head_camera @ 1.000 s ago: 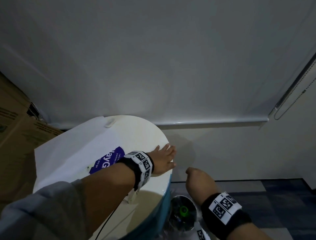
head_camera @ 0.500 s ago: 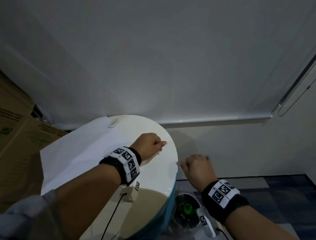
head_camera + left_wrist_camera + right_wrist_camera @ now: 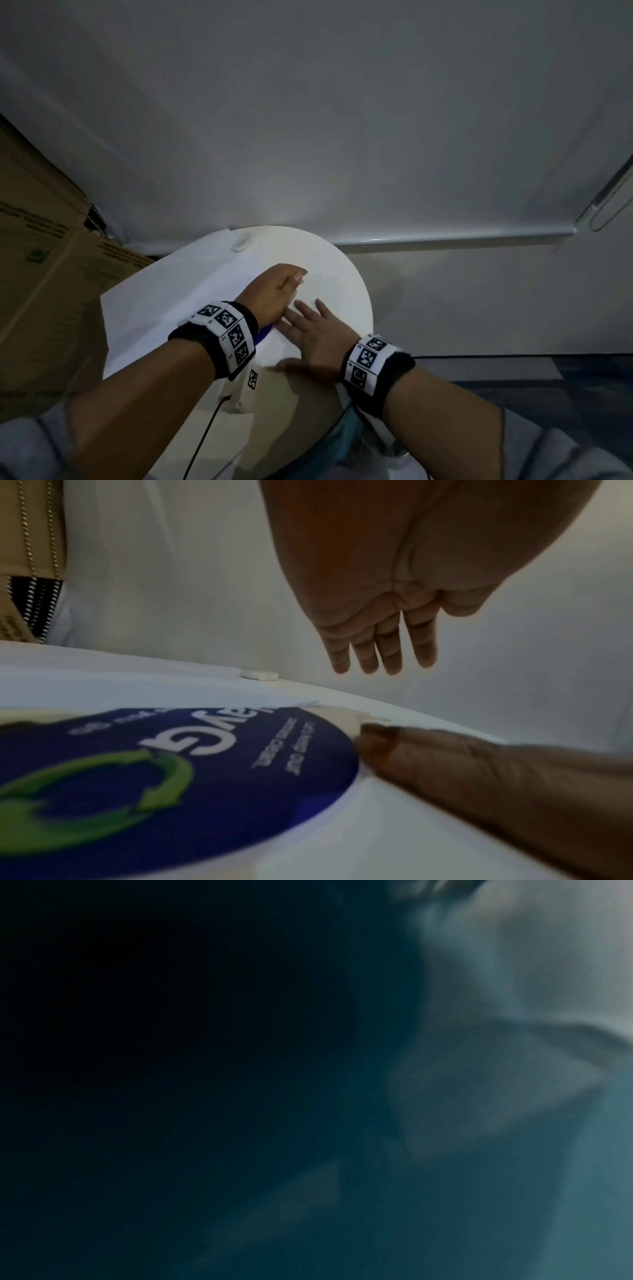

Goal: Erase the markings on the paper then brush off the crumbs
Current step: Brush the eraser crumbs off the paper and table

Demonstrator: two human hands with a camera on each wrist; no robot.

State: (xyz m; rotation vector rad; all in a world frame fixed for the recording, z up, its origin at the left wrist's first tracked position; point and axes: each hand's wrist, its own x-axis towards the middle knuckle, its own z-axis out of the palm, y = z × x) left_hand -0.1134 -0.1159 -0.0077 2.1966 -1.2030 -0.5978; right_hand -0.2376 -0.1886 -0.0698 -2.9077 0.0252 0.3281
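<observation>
A white sheet of paper (image 3: 154, 308) covers the left part of a round white table (image 3: 342, 284). A small white eraser (image 3: 241, 241) lies at the table's far edge, also seen in the left wrist view as the eraser (image 3: 258, 674). My left hand (image 3: 281, 291) hovers over the table's middle with straight fingers (image 3: 383, 653) and holds nothing. My right hand (image 3: 315, 329) lies flat on the table, fingers spread. One right fingertip (image 3: 373, 737) touches the edge of a round blue label (image 3: 171, 764) with a green logo. No markings or crumbs are visible. The right wrist view is dark and blurred.
Cardboard boxes (image 3: 41, 257) stand close on the left of the table. A white blind (image 3: 342, 120) hangs behind it. A small white tagged device (image 3: 248, 387) with a black cable (image 3: 202, 442) hangs under my left wrist. Dark carpet (image 3: 548, 394) lies to the right.
My right hand has come from beside the table onto its top and flattened. My left hand has pulled back from the right rim to the middle, closing and then straightening its fingers.
</observation>
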